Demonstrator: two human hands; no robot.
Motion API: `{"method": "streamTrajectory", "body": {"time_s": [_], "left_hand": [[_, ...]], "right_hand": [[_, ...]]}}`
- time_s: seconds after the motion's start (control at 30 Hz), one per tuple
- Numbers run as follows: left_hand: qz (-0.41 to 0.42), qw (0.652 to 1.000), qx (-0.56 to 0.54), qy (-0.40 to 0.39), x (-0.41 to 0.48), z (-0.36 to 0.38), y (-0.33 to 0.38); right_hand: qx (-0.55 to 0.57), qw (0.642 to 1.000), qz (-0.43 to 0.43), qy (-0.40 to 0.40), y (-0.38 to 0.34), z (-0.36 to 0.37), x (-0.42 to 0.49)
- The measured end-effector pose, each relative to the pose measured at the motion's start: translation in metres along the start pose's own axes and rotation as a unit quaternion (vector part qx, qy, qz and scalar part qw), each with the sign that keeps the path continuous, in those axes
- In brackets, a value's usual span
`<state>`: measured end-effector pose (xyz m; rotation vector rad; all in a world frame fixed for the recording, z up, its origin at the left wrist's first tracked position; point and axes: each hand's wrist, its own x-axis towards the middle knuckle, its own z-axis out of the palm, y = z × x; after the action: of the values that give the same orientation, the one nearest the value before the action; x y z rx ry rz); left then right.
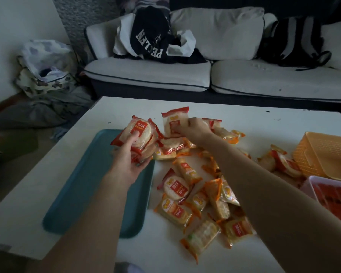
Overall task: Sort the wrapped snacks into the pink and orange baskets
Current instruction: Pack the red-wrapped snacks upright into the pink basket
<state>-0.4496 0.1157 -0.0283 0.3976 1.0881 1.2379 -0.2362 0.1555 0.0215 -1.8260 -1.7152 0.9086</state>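
Left hand [129,154]: thumb and curled fingers clamp a stack of red-wrapped round crackers [138,134] above the teal plastic tray [87,184], probably collecting one colour for a single trip.
Right hand [195,129]: fingers curl onto another red-wrapped packet [171,123] at the pile's far edge.
Loose mixed snacks [205,203]: scattered on the white table [47,164].
Orange slatted basket [327,152], pink plastic basket [311,181]: together at the right, well apart from the stack.

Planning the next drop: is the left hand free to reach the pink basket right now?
Probably not directly: the left hand grips a stack of red packs, and the right forearm lies across the path to the pink basket.
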Motion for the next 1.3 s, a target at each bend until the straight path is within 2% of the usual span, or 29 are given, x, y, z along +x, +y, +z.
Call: {"method": "streamTrajectory", "body": {"time_s": [0.17, 0.3, 0.5, 0.63, 0.77, 0.9, 1.03, 1.2, 1.3], "left_hand": [[0.004, 0.998, -0.057, 0.021, 0.019, 0.008, -0.01], [-0.015, 0.997, -0.065, 0.034, 0.035, 0.006, -0.017], [-0.015, 1.0, -0.017, -0.002, 0.034, 0.013, -0.025], [0.007, 0.999, 0.032, -0.036, 0.024, 0.021, -0.017], [0.042, 0.996, 0.069, -0.049, 0.004, 0.041, -0.011], [0.018, 0.994, 0.093, -0.058, -0.013, 0.042, -0.019], [-0.02, 0.99, 0.112, -0.08, -0.02, 0.038, -0.03], [-0.019, 0.99, 0.126, -0.062, -0.02, 0.042, -0.035], [0.0, 0.99, 0.126, -0.071, -0.032, 0.059, -0.031]], "right_hand": [[0.172, 0.975, 0.078, -0.119, -0.008, 0.04, 0.045], [0.143, 0.972, 0.094, -0.159, -0.014, 0.04, 0.051], [0.111, 0.978, 0.105, -0.143, -0.003, 0.027, 0.041], [0.255, 0.948, 0.148, -0.116, 0.006, 0.019, 0.028], [0.415, 0.892, 0.15, -0.094, 0.002, 0.006, 0.003], [0.409, 0.897, 0.162, -0.048, 0.008, 0.004, -0.021], [0.41, 0.893, 0.175, -0.056, 0.017, 0.013, -0.043], [0.486, 0.849, 0.193, -0.074, 0.021, 0.028, -0.051], [0.512, 0.84, 0.173, -0.035, 0.016, 0.017, -0.061]]}}
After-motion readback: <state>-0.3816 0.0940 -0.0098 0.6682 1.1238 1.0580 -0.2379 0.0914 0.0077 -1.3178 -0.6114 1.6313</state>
